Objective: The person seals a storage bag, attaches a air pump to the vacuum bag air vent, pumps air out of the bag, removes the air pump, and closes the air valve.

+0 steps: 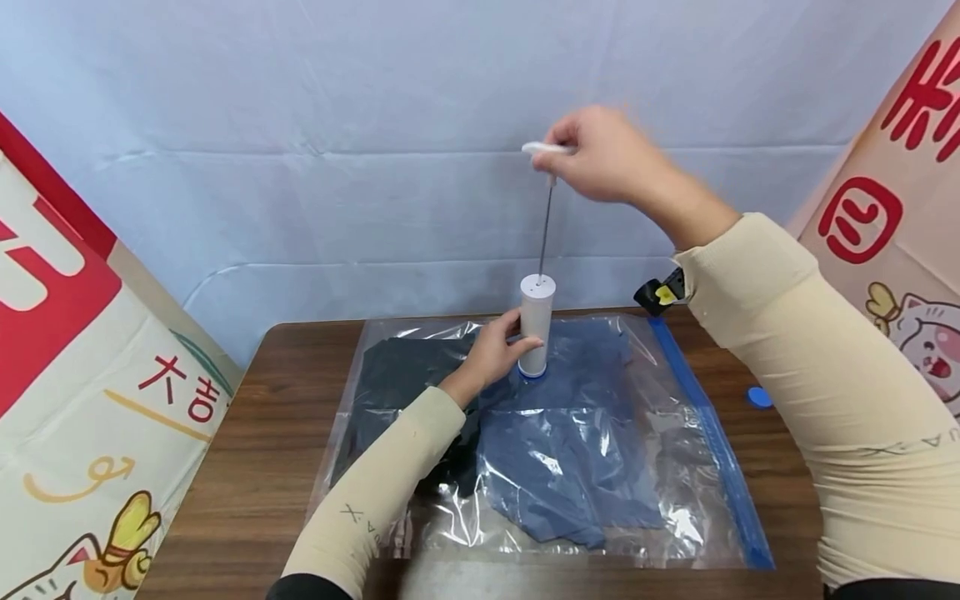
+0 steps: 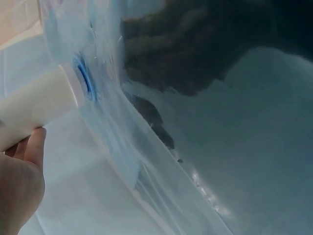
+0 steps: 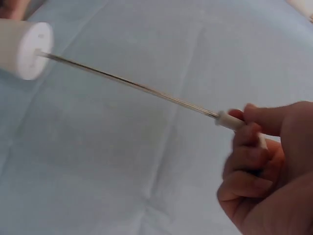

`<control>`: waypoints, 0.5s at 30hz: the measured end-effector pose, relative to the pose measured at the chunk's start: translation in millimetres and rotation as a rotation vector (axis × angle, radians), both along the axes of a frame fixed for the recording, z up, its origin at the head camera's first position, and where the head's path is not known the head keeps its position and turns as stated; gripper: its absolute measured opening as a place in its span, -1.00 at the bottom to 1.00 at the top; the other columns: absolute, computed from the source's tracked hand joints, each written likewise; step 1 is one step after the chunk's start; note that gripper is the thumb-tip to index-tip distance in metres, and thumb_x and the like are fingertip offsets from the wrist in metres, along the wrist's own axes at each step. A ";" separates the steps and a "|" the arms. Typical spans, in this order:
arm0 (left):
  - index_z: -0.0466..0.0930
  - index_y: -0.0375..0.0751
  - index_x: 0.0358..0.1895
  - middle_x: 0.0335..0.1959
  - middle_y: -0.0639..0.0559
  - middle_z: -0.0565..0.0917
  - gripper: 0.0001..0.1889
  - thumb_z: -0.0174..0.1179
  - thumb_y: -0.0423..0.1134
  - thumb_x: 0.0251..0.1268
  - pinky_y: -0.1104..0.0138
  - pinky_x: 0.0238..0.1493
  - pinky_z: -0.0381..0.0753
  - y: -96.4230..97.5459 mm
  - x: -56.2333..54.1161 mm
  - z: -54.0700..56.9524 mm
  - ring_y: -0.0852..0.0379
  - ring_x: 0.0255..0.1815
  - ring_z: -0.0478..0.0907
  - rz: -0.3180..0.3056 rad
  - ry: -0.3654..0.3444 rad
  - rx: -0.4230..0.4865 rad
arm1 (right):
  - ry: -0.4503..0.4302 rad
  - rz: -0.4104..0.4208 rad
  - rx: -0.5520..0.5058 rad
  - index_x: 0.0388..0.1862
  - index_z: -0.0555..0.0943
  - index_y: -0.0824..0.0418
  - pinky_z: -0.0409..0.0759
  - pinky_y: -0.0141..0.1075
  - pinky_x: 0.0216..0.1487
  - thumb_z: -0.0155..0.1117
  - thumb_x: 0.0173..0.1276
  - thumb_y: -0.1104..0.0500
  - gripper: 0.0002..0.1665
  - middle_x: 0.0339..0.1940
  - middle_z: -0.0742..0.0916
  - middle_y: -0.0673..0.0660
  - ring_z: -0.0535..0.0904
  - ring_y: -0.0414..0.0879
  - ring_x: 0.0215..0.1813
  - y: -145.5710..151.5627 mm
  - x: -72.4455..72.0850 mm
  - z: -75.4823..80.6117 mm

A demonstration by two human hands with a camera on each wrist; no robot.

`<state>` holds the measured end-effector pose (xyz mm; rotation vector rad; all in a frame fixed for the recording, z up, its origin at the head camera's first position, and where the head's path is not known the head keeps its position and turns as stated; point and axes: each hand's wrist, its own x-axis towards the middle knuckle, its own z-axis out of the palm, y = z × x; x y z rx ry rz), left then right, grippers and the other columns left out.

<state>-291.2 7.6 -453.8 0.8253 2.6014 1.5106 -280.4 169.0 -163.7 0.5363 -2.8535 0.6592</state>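
Note:
A white hand pump [image 1: 536, 329] stands upright on a clear vacuum storage bag [image 1: 675, 467], its base on the blue valve [image 2: 86, 81]. My left hand [image 1: 491, 354] grips the pump's barrel low down, thumb across the front. High above, the fingers of my right hand [image 1: 600, 154] curl round the white T-shaped handle [image 1: 547, 148]. Between handle and barrel a long stretch of thin metal rod [image 3: 132, 85] is drawn out. Inside the bag lie folded dark cloth [image 1: 405, 375] on the left and blue cloth [image 1: 562, 458] on the right.
The bag's blue zip edge [image 1: 712, 442] runs down its right side. On the wooden table [image 1: 225, 500], a round blue cap [image 1: 759, 397] lies right of it. A pale cloth [image 1: 375, 208] hangs behind, with printed banners [image 1: 97, 333] at both sides.

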 end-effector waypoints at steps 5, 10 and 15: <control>0.43 -0.24 0.41 0.29 -0.17 0.59 -0.40 0.33 -0.15 0.37 0.31 0.21 0.59 -0.3 -1.4 0.4 -0.03 0.30 0.58 0.000 0.009 0.007 | -0.128 0.084 0.123 -0.21 0.70 0.32 0.42 -0.29 -0.48 0.19 0.56 0.09 -0.68 -0.43 0.68 0.13 0.45 -0.11 -0.54 -2.5 -4.4 -31.3; 0.43 -0.23 0.41 0.30 -0.15 0.59 -0.41 0.33 -0.15 0.37 0.30 0.21 0.58 -0.2 -4.6 1.7 -0.03 0.30 0.57 -0.007 0.016 0.017 | -0.173 0.130 0.180 -0.32 0.66 0.28 0.41 -0.25 -0.45 0.23 0.54 0.15 -0.74 -0.48 0.66 0.14 0.47 -0.08 -0.53 -2.6 -7.5 -67.3; 0.44 -0.24 0.39 0.29 -0.14 0.60 -0.44 0.33 -0.17 0.38 0.30 0.22 0.58 0.8 -4.0 0.3 -0.02 0.30 0.58 -0.011 0.012 0.022 | -0.228 0.157 0.201 -0.35 0.61 0.27 0.43 -0.24 -0.42 0.23 0.54 0.16 -0.75 -0.49 0.63 0.13 0.48 -0.05 -0.51 -0.5 -11.5 -91.3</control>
